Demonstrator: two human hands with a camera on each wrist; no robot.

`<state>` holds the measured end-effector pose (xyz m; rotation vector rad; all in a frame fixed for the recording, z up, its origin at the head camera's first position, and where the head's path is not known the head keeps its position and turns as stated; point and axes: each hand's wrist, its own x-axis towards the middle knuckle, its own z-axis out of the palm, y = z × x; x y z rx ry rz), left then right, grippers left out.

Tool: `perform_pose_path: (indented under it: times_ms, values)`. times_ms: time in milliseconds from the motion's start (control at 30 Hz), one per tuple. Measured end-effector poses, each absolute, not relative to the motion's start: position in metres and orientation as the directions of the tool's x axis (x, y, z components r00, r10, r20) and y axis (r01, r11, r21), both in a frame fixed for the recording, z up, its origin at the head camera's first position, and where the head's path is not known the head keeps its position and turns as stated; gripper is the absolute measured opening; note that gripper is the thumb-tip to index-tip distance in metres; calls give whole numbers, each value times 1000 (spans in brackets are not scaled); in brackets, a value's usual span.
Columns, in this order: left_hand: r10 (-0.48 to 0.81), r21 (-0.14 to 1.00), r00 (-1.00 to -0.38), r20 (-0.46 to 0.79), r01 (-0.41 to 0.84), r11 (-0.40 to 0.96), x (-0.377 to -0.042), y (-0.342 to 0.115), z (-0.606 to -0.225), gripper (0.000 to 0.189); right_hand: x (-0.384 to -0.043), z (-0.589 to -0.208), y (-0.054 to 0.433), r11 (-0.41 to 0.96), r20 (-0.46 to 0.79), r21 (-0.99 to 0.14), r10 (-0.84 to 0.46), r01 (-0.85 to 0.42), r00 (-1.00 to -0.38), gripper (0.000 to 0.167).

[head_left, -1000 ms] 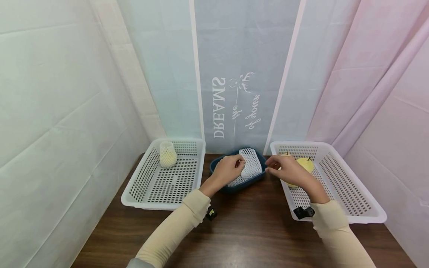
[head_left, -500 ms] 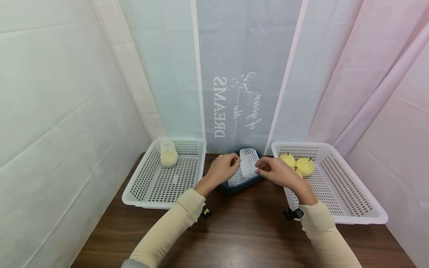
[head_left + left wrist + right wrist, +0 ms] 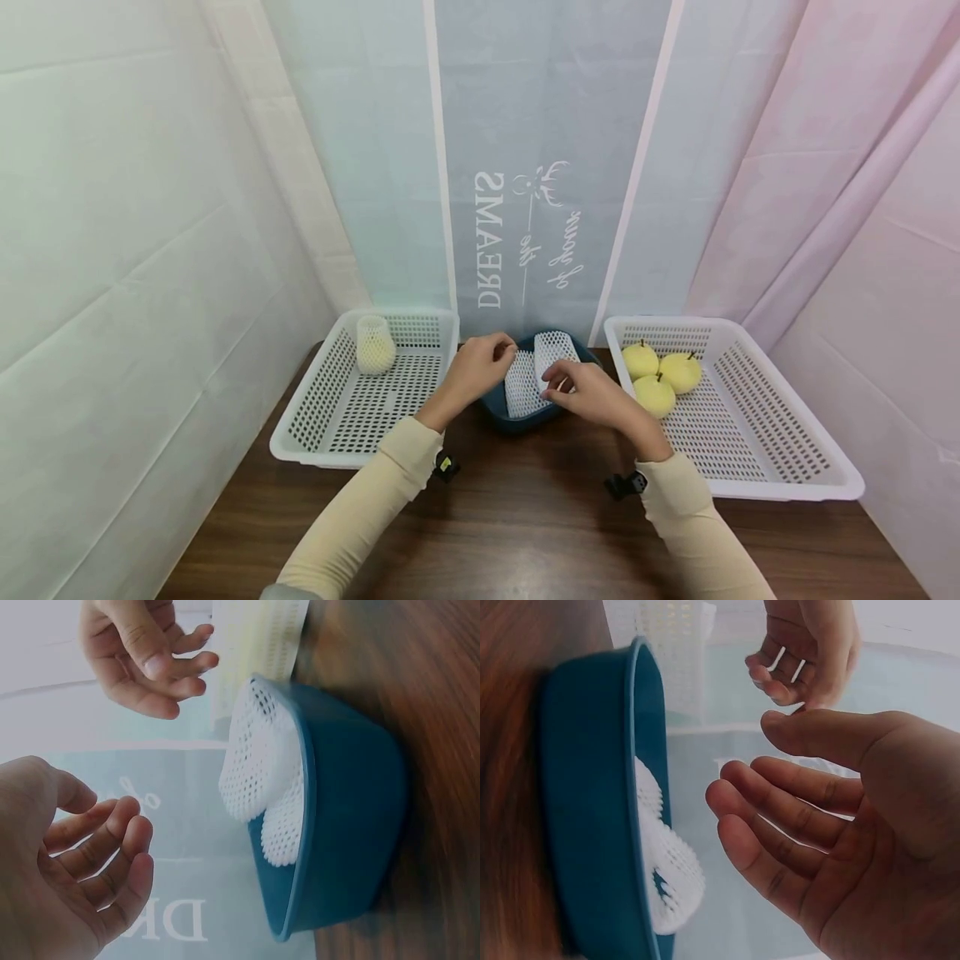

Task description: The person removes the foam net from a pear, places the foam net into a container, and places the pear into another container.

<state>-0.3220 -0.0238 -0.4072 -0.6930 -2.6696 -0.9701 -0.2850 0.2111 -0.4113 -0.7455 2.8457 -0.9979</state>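
Observation:
A dark blue basin (image 3: 512,425) at the back middle of the table holds white foam net sleeves (image 3: 553,354), which stick up past its rim in both wrist views. Over its left side hovers my left hand (image 3: 477,367), fingers loosely bent and holding nothing. My right hand (image 3: 596,396) is above the basin's right part, overlapping the sleeves in the head view. Its fingers (image 3: 780,825) are relaxed, with a gap to the thumb and nothing between. In the left wrist view, the left hand (image 3: 82,862) and right hand (image 3: 150,656) both stay apart from the sleeves.
To the left stands a white perforated basket (image 3: 360,454) with one yellow pear in a foam net (image 3: 376,346). Another white basket (image 3: 780,492) on the right holds three bare yellow pears (image 3: 678,372). A printed curtain (image 3: 540,100) hangs behind the dark wooden table (image 3: 517,533).
My right hand has moved left from beside the pears to over the blue basin, uncovering the pears. My left hand has shifted left and slightly up.

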Motion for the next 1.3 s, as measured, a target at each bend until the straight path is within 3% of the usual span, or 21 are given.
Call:
perform_pose_path:
  times_ms: [667, 1300]
  values:
    - [302, 614, -910, 283, 414, 673, -336, -50, -401, 26, -287, -430, 151, 577, 148, -689, -478, -437, -866, 19]
    - [264, 614, -920, 290, 390, 686, -348, -79, -394, 27, -295, -431, 121, 537, 159, -717, -495, -445, -854, 30]
